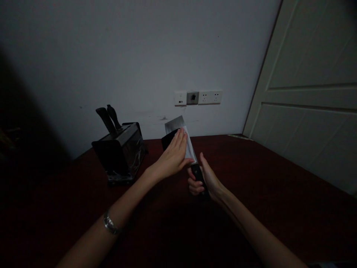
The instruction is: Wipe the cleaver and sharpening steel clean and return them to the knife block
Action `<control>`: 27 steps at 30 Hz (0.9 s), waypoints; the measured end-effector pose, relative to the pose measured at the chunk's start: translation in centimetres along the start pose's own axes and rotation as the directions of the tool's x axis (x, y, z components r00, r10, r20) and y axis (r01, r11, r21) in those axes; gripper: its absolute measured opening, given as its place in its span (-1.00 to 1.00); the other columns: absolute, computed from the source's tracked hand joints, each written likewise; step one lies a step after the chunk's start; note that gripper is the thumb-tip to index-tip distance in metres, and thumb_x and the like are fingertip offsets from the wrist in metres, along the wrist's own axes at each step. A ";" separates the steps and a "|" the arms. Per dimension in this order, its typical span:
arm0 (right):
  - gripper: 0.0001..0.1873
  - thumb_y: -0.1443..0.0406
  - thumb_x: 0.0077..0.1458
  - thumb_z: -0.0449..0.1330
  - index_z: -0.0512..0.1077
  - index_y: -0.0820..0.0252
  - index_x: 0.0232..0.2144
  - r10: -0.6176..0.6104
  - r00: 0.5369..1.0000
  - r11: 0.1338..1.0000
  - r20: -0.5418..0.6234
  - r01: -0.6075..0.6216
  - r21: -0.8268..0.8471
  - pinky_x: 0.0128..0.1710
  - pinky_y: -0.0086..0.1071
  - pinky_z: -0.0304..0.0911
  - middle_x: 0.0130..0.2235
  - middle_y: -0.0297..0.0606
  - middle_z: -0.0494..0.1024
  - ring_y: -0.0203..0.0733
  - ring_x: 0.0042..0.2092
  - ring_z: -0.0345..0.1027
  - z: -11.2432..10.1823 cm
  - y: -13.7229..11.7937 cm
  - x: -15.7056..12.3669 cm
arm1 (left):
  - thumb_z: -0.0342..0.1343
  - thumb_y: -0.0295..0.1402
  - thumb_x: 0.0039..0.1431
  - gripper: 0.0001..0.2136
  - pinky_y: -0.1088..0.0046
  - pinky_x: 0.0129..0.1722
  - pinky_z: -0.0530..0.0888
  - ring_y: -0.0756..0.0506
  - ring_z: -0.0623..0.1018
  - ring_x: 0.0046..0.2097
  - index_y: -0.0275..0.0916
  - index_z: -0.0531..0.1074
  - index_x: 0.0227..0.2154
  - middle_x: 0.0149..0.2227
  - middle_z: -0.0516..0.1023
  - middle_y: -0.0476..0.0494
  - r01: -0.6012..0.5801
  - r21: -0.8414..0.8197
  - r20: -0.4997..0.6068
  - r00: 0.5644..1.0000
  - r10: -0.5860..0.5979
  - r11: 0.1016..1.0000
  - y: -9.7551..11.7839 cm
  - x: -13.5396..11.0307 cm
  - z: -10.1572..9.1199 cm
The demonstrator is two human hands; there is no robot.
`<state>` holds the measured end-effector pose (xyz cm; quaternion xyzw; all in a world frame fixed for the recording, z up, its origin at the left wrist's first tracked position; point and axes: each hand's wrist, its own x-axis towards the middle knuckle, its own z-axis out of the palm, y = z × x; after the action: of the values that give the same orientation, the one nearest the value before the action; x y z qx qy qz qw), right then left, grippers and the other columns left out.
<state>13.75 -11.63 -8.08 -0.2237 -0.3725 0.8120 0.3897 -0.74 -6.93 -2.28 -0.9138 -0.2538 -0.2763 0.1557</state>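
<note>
A cleaver with a broad grey blade is held tilted over the dark red table, its tip pointing up and away. My right hand is wrapped round its black riveted handle. Across the blade lies my left hand, fingers stretched flat and together, the thumb close to the handle end. Under the left fingers a pale strip shows along the blade; I cannot tell if it is cloth or bare metal. A black piece sticks out left of those fingers, its kind unclear. A metal-banded watch is on my left wrist.
At the left stands a black knife block with two dark handles rising from it. A pale wall with sockets runs behind the dark red table. A panelled door borders the right side. The light is dim.
</note>
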 end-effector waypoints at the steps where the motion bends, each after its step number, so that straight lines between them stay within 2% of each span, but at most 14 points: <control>1: -0.25 -0.30 -0.05 -0.37 0.14 0.17 -0.72 -0.002 1.000 1.000 -0.005 0.002 -0.003 -0.76 -0.52 -0.19 -0.85 -0.48 0.03 -0.47 -0.80 -0.20 0.0 0.0 0.0 | 0.00 -0.26 0.16 -0.26 0.08 0.22 -0.01 -0.32 -0.26 0.27 -0.47 -0.33 0.21 0.27 -0.28 -0.56 -0.018 0.008 0.004 1.000 0.018 1.000 0.2 0.0 -0.1; 6: -0.26 -0.29 -0.04 -0.35 0.15 0.17 -0.72 -0.002 1.000 1.000 -0.008 0.002 -0.007 -0.76 -0.52 -0.22 -0.85 -0.49 0.03 -0.47 -0.80 -0.21 0.2 0.0 -0.1 | 0.00 -0.31 0.15 -0.28 0.10 0.23 -0.02 -0.31 -0.25 0.27 -0.46 -0.29 0.21 0.27 -0.27 -0.52 -0.045 0.023 0.021 0.999 0.044 0.999 0.5 0.2 -0.7; 9: -0.26 -0.29 -0.05 -0.35 0.13 0.17 -0.72 -0.002 1.000 1.000 -0.011 0.002 -0.010 -0.76 -0.53 -0.23 -0.85 -0.49 0.03 -0.47 -0.80 -0.20 0.1 0.0 0.0 | -0.01 -0.30 0.15 -0.27 0.11 0.23 -0.01 -0.31 -0.27 0.27 -0.47 -0.32 0.21 0.27 -0.31 -0.52 -0.022 0.008 0.028 0.999 0.021 1.000 0.2 0.2 -0.7; 15: -0.26 -0.31 -0.08 -0.33 0.12 0.17 -0.71 0.009 1.000 1.000 0.007 -0.009 -0.015 -0.77 -0.54 -0.23 -0.86 -0.50 0.04 -0.47 -0.80 -0.21 0.0 0.1 0.2 | -0.05 -0.33 0.17 -0.27 0.13 0.24 -0.03 -0.26 -0.32 0.27 -0.47 -0.41 0.21 0.28 -0.33 -0.49 -0.067 0.042 0.084 0.994 0.063 0.997 0.8 0.1 -0.9; 20: -0.26 -0.30 -0.06 -0.32 0.14 0.18 -0.72 0.011 1.000 1.000 0.004 -0.011 -0.018 -0.76 -0.54 -0.21 -0.85 -0.49 0.04 -0.47 -0.80 -0.20 -0.1 0.1 0.0 | -0.02 -0.31 0.16 -0.25 0.12 0.24 -0.01 -0.28 -0.28 0.28 -0.44 -0.40 0.22 0.28 -0.32 -0.49 -0.053 0.045 0.051 0.997 0.051 0.998 0.2 0.0 -0.9; 24: -0.26 -0.29 -0.04 -0.31 0.16 0.19 -0.72 -0.013 1.000 1.000 0.019 0.013 0.014 -0.75 -0.53 -0.21 -0.85 -0.50 0.03 -0.47 -0.80 -0.22 -0.2 0.0 0.0 | 0.01 -0.28 0.16 -0.29 0.13 0.22 0.04 -0.28 -0.21 0.29 -0.41 -0.26 0.22 0.27 -0.21 -0.47 -0.059 0.064 -0.003 0.998 0.059 0.996 0.1 0.0 -0.9; 27: -0.26 -0.27 -0.02 -0.32 0.16 0.19 -0.72 -0.028 0.999 0.998 0.035 0.026 0.054 -0.74 -0.53 -0.20 -0.84 -0.50 0.02 -0.47 -0.79 -0.22 -0.3 -0.2 0.0 | 0.09 -0.26 0.11 -0.40 0.09 0.18 0.13 -0.32 -0.09 0.27 -0.36 0.01 0.15 0.24 -0.06 -0.44 -0.030 0.107 -0.101 0.994 0.041 0.994 0.6 0.2 -0.8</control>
<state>14.06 -11.43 -8.10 -0.1935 -0.3604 0.8201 0.4000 -0.60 -7.73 -1.61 -0.8933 -0.2433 -0.3063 0.2214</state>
